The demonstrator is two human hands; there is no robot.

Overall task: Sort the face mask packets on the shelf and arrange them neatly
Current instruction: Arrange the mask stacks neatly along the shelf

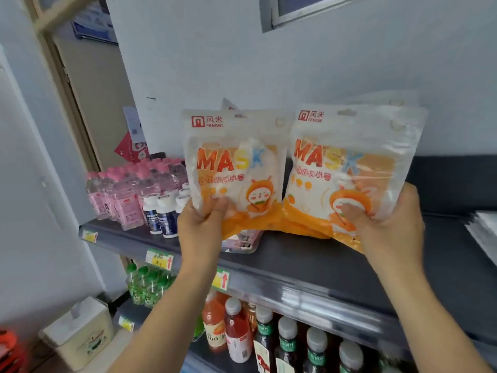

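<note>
Left hand pinches the left packet at its 6 o'clock edge. Right hand grips the right packet likewise. Both stand upright over the shelf, long axes 12 to 6 o'clock, headers at 12, fronts toward the camera. Pink bottles stand at 9 o'clock.

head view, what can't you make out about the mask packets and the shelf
- Head view: how many packets sit behind the left packet and right packet; the front ones cover them.
- The flat packet on the shelf: mostly hidden by the left packet and left hand.
- The white stack: cut off by the right edge.
- The price tags: too blurred to read.
</note>
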